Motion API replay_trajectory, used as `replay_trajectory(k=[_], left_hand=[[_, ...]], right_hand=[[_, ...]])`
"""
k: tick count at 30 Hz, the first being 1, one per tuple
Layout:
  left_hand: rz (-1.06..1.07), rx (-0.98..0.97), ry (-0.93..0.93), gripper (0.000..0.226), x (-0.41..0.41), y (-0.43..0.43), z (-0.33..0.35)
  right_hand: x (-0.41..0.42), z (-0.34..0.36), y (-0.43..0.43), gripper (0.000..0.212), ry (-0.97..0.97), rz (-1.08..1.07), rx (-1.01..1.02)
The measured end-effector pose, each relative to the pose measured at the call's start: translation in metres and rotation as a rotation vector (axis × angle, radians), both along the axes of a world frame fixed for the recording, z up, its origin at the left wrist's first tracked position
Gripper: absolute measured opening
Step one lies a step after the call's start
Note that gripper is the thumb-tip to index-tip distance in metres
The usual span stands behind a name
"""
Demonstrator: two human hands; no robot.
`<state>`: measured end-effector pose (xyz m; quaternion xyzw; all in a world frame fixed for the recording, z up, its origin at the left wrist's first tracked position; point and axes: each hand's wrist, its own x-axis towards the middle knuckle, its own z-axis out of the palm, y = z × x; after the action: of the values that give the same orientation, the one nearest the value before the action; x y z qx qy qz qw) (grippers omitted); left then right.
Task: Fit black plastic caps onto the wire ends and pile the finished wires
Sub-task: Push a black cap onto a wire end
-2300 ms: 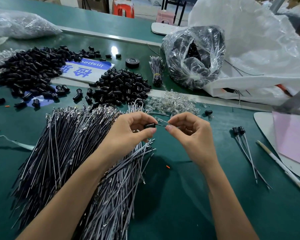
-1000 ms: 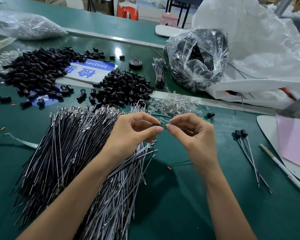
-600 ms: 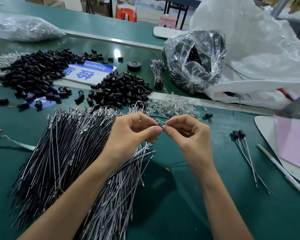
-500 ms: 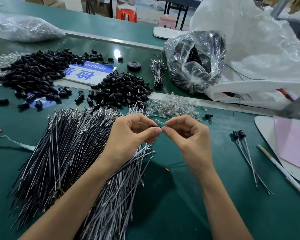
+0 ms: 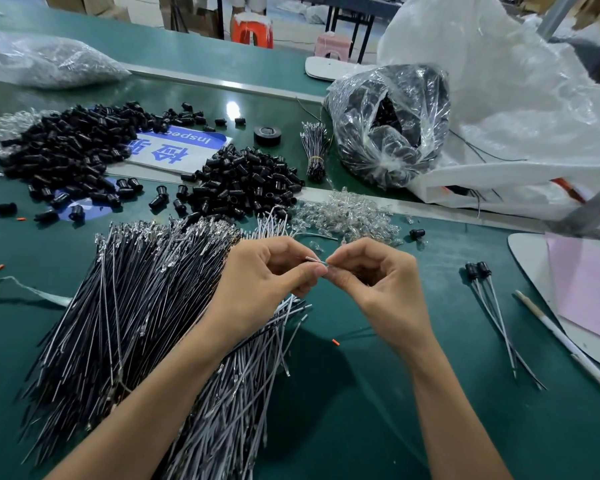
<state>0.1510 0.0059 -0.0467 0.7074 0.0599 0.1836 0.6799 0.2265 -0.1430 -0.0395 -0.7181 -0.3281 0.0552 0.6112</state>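
A thin wire end (image 5: 316, 260) is pinched between the two hands, which meet fingertip to fingertip above the green table (image 5: 378, 427). The left hand (image 5: 267, 282) is closed with thumb and forefinger on one side of it, and the right hand (image 5: 378, 285) is closed in a pinch on the other. Only a short silvery stretch is shown in the gap, lying roughly left to right. Whether a black cap is hidden within the left fingers cannot be told. The fitting step is judged to be in hand, and a push along that left-right axis is called for.

The finished wires (image 5: 476, 270), two with black caps at their far ends, are laid well to the right, their long axis running from far to near and slanting rightward. The right hand is the nearer to them, with bare table between. The heap of uncapped wires (image 5: 136, 306) is spread under the left forearm, and the loose black caps (image 5: 246, 181) are heaped beyond it. A pen (image 5: 565, 341) lies just right of the finished pair and should be kept clear of.
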Motion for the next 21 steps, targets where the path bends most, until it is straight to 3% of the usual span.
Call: replay_trajectory(k=[10, 21], left_hand=[[0.067, -0.054, -0.05, 0.021, 0.0001, -0.0025, 0.0033], [0.095, 0.066, -0.052, 0.019, -0.0032, -0.0021, 0.0058]], right_hand=[[-0.0032, -0.0013, 0.0044, 0.02, 0.039, -0.043, 0.118], [-0.0035, -0.0004, 0.0061, 0.021, 0.045, -0.069, 0.102]])
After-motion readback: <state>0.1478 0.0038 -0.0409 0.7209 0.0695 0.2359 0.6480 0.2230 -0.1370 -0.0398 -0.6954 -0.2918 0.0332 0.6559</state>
